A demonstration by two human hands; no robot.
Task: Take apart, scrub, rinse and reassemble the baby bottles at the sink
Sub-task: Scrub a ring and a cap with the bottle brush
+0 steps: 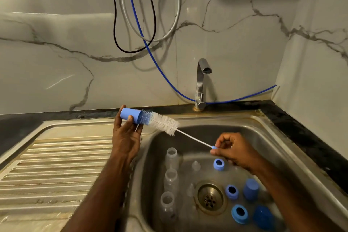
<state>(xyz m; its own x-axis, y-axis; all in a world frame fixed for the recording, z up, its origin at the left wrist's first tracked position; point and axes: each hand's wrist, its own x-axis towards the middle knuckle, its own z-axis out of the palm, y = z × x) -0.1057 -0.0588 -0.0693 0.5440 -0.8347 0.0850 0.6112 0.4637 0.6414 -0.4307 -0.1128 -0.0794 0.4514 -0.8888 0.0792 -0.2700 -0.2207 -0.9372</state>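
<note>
marble-veined wall behind stainless steel sink. left hand grip curled round light blue cylindrical plastic cap, open mouth facing right; right hand pinching white-bristled wire bottle brush, long axis aimed into cap, above sink.

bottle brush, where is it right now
Head view: the bottle brush is above the sink's left rim, bristle tip inside the blue cap in the left hand, handle pinched by the right hand.
</note>
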